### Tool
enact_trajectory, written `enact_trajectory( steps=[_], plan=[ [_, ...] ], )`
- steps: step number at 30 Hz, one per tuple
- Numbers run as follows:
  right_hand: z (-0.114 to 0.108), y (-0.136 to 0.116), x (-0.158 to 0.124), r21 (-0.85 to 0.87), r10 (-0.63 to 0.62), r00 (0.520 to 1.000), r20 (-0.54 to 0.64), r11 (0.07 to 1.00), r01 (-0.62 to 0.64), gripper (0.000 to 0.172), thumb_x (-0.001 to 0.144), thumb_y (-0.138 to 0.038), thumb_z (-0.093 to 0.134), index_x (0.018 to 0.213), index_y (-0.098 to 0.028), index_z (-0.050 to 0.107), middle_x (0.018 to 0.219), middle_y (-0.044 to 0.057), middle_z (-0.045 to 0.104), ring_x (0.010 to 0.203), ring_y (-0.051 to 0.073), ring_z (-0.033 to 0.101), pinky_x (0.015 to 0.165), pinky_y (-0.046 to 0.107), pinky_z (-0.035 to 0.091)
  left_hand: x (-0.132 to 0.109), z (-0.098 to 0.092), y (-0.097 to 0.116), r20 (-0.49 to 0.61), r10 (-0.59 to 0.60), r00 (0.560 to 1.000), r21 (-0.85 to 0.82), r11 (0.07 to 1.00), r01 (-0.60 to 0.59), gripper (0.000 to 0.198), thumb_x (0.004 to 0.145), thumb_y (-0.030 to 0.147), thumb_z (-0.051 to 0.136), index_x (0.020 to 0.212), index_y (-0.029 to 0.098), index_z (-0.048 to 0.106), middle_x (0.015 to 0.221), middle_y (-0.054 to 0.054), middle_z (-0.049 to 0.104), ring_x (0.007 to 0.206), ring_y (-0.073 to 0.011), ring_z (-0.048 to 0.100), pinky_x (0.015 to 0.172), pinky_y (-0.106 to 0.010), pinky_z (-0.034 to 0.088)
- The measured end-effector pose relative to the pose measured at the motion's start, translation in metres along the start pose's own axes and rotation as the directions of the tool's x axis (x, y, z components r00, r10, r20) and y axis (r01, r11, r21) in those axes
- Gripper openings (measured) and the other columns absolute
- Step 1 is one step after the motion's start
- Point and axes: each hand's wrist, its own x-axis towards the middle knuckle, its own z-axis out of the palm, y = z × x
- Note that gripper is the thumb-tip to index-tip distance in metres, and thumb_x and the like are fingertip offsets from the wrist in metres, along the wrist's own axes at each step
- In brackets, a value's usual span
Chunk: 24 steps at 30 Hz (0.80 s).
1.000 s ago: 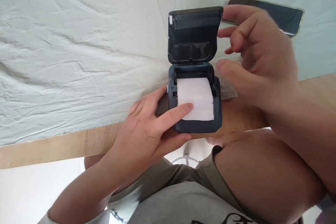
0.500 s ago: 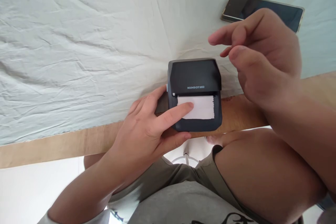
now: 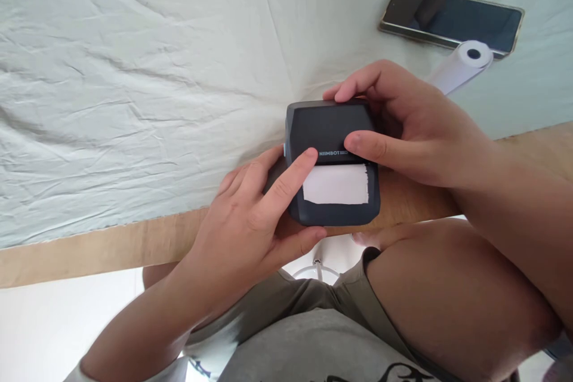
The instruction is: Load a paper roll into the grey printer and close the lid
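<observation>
A dark label printer (image 3: pixel 332 162) sits at the near edge of the surface (image 3: pixel 111 245), its lid shut, a strip of white paper (image 3: pixel 335 184) poking from its slot. The left hand (image 3: pixel 250 221) clasps the printer's near left corner, index finger laid on the lid. The right hand (image 3: pixel 403 125) grips the printer's right side, thumb on the lid front, fingers curled over its far edge. Beyond the printer to the right lies a paper roll (image 3: pixel 461 62), and just past it a phone (image 3: pixel 452 17), both on pale green cloth (image 3: pixel 134 83).
</observation>
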Motion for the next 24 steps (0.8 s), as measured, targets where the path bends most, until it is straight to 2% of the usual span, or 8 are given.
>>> enact_trajectory(
  steps=[5,11,15,19,22,24],
  plan=[
    [-0.005,0.0033,0.0013,-0.015,-0.003,0.999,0.041,1.0,0.004,0.051,0.101,-0.065,0.079,0.135,-0.029,0.069,0.144,0.005,0.076,0.126,0.022,0.074,0.091,0.036,0.067,0.0005,-0.0033,0.0,0.026,-0.021,0.999,-0.016,1.0,0.022,0.073,0.119,0.057,0.067,0.182,0.032,0.038,0.175,-0.02,0.061,0.153,-0.0432,0.071,0.119,-0.061,0.063],
    [-0.0054,0.004,0.0022,-0.018,0.011,0.999,0.047,1.0,-0.01,0.051,0.1,-0.065,0.081,0.135,-0.029,0.068,0.144,0.006,0.078,0.12,0.021,0.075,0.087,0.036,0.068,0.0004,-0.0004,0.0031,0.008,-0.039,0.999,-0.016,0.999,0.04,0.068,0.12,0.059,0.063,0.178,0.031,0.042,0.173,-0.021,0.062,0.153,-0.0428,0.071,0.12,-0.064,0.063],
    [-0.0049,0.0046,0.0021,-0.019,0.026,0.998,0.053,1.0,-0.025,0.053,0.099,-0.064,0.081,0.136,-0.029,0.068,0.147,0.007,0.077,0.12,0.022,0.076,0.086,0.037,0.068,0.0,0.0008,0.0053,0.0,-0.073,0.997,-0.028,0.997,0.073,0.07,0.117,0.058,0.07,0.178,0.033,0.046,0.175,-0.018,0.062,0.153,-0.0424,0.07,0.122,-0.062,0.063],
    [-0.0049,0.0068,0.0029,0.047,0.049,0.999,0.022,0.998,-0.049,0.054,0.091,-0.063,0.09,0.128,-0.03,0.07,0.146,0.004,0.077,0.122,0.023,0.076,0.084,0.034,0.067,0.0009,-0.001,0.0067,0.016,-0.103,0.995,-0.042,0.994,0.104,0.074,0.113,0.056,0.076,0.178,0.034,0.049,0.175,-0.016,0.064,0.152,-0.0407,0.071,0.125,-0.06,0.062],
    [-0.0046,0.0076,0.0037,0.076,0.046,0.999,0.008,0.996,-0.046,0.055,0.09,-0.065,0.092,0.125,-0.028,0.069,0.142,0.004,0.078,0.117,0.022,0.075,0.084,0.034,0.066,0.0009,-0.0008,0.0069,0.029,-0.106,0.994,-0.04,0.993,0.107,0.072,0.114,0.055,0.074,0.177,0.033,0.048,0.176,-0.016,0.064,0.154,-0.0409,0.07,0.127,-0.06,0.061],
    [-0.0037,0.0071,0.0035,0.062,0.032,0.999,0.01,0.998,-0.032,0.054,0.092,-0.065,0.089,0.126,-0.028,0.069,0.14,0.004,0.078,0.115,0.022,0.075,0.084,0.034,0.065,0.0002,0.0016,0.0063,0.007,-0.096,0.995,-0.039,0.995,0.097,0.075,0.116,0.057,0.071,0.18,0.032,0.043,0.176,-0.016,0.064,0.155,-0.0407,0.07,0.127,-0.059,0.06]
  ],
)
